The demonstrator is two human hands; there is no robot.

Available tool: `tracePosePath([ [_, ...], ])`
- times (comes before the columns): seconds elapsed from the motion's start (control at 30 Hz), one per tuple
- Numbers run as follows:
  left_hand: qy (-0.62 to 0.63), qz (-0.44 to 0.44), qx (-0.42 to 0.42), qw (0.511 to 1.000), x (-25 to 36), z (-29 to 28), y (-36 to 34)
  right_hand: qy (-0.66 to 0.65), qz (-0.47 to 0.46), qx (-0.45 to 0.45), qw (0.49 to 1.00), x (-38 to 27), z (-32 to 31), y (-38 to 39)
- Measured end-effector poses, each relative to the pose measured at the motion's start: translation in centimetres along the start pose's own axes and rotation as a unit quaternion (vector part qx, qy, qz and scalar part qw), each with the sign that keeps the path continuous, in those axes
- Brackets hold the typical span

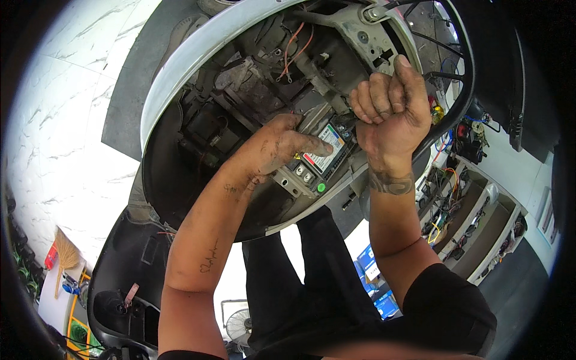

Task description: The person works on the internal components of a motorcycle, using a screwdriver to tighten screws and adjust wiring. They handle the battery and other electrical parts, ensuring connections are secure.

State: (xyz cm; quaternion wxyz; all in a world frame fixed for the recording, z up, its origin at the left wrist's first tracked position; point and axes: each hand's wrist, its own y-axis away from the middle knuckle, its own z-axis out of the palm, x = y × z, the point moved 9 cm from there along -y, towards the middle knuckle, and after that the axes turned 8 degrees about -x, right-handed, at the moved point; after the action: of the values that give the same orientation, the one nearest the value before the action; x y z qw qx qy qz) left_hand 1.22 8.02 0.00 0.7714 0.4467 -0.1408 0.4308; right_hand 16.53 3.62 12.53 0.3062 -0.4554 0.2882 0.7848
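A boxy electronic controller with a white label, screw terminals and a round green sticker sits tilted at the near side of an opened scooter body. My left hand is closed around its left side, the thumb lying across the label and the other fingers hidden beneath. Just right of the controller, my right hand is raised with its fingers curled toward the palm and the thumb pointing up; nothing shows in it. Beyond the controller, red wires with ring ends hang loose among dusty frame parts.
A black tubular rail curves past my right hand. Divided bins of wires and parts stand at right. A black scooter panel lies at lower left, near a broom. A fan and blue boxes are below.
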Motion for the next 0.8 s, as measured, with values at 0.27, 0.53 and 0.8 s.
tracePosePath([
  [0.27, -0.208, 0.069, -0.063, 0.974, 2.6, -0.2, 0.0, -0.064, 0.008, -0.066, 0.996, 0.1, -0.6, 0.0],
  [0.53, -0.269, 0.0, -0.001, 0.963, 1.9, -2.2, -0.5, 0.039, -0.044, -0.269, 0.961, -7.8, 2.9, -1.8],
  [0.8, -0.215, 0.1, 0.046, 0.97, 0.4, -2.3, -0.7, 0.368, 0.262, -0.124, 0.884, -5.8, 3.2, 1.0],
])
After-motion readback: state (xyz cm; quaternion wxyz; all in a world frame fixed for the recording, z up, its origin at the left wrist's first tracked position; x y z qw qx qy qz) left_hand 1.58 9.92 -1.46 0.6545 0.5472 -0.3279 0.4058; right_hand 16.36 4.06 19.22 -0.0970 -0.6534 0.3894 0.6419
